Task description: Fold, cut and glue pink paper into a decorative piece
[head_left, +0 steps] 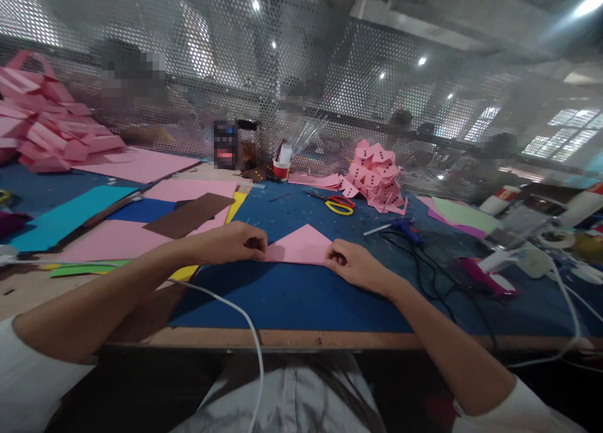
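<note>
Left hand (245,243) has fingertips pinched at the left corner of a pink, triangular paper piece (301,246); the right hand (351,261) grips its opposite corner likewise. The paper lies on the flat dark-blue work mat (292,301), point facing away, straight edge nearest the person. Step in hand, as judged: folding or creasing. Next move would call for keeping both corners aligned while pressing along the near edge. Scissors with red-and-yellow handles (340,205) lie beyond, untouched.

fingers (260,253) cover both side corners of the pink paper (304,246), and the view's left edge crops the pink heap (51,134).
</note>
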Demonstrator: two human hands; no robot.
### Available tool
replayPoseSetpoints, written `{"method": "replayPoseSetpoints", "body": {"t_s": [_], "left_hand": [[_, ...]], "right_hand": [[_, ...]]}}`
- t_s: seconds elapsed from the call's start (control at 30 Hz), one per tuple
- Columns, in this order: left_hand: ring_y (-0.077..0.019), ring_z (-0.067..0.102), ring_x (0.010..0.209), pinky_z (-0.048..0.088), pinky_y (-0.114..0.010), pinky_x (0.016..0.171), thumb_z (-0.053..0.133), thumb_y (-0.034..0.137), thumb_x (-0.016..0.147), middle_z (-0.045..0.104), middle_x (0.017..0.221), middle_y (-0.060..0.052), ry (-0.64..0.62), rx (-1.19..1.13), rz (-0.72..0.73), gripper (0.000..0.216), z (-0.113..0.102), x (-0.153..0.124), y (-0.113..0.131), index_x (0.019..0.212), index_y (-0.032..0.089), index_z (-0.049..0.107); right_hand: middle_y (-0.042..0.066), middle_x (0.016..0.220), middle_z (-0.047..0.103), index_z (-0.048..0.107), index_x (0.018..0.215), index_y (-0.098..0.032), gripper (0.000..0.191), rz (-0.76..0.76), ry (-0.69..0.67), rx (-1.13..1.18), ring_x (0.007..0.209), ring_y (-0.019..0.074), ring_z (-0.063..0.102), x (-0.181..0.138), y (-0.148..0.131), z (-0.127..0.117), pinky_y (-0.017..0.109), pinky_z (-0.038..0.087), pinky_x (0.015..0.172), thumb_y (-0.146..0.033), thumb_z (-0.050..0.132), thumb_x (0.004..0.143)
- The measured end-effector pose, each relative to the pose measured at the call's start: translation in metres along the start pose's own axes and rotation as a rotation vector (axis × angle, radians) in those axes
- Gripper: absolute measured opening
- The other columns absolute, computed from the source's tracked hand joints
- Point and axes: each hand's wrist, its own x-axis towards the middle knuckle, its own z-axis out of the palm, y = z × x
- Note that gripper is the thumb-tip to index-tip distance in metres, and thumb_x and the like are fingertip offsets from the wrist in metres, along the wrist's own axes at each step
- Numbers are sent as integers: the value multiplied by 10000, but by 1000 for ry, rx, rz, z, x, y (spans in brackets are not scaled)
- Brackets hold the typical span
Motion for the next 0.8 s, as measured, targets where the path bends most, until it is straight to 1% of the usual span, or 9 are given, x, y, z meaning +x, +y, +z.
{"method": "replayPoseSetpoints", "body": {"t_s": [0.13,0.27,0.43,0.53,0.6,0.63,0.73,0.8], "left_hand": [[-155,624,753,395,-225,631,591,370,876,703,823,16,4,3,11,173,2,1,-1,886,230,692],[-151,624,754,403,-221,633,574,295,865,696,846,17,30,36,67,136,5,0,1,917,242,688],[-163,625,818,430,-234,709,581,239,843,692,917,-6,89,45,135,128,12,0,16,923,216,679],[-166,621,805,424,-243,708,607,247,844,687,901,-11,137,36,132,113,20,8,31,911,204,686],[-168,616,775,411,-246,682,633,264,844,687,871,-13,170,19,127,113,27,16,39,914,196,691],[-170,618,774,406,-249,678,632,272,854,690,867,-15,168,16,132,118,30,21,42,918,196,695],[-191,627,794,391,-264,680,617,280,875,705,874,-38,204,70,167,128,40,33,43,887,178,694],[-198,629,783,382,-270,668,598,291,887,710,862,-46,202,92,179,149,44,37,41,884,175,691]], "right_hand": [[-2,840,621,637,905,-183,47,-6,-2,-5,713,116,565,0,1,1,243,424,669,-215,604,915],[-6,856,621,638,915,-191,48,-14,0,-6,728,115,566,0,1,1,241,423,679,-224,604,916],[-1,876,626,634,913,-192,45,-20,-2,11,745,118,576,-1,0,1,245,429,697,-211,593,912],[7,873,627,636,912,-184,50,-8,0,2,741,123,575,0,-1,0,250,428,693,-215,597,907],[8,872,630,640,914,-182,52,-1,1,-7,736,124,571,0,-2,0,251,423,686,-212,598,904],[9,874,631,641,916,-182,52,-1,0,-10,738,124,571,0,-2,0,250,422,686,-210,599,903],[9,879,633,642,913,-182,48,-7,5,-9,744,124,572,0,-2,1,248,421,686,-203,601,899],[7,871,629,640,905,-183,41,-16,12,-4,739,124,570,0,-2,1,248,422,685,-202,604,898]]}}
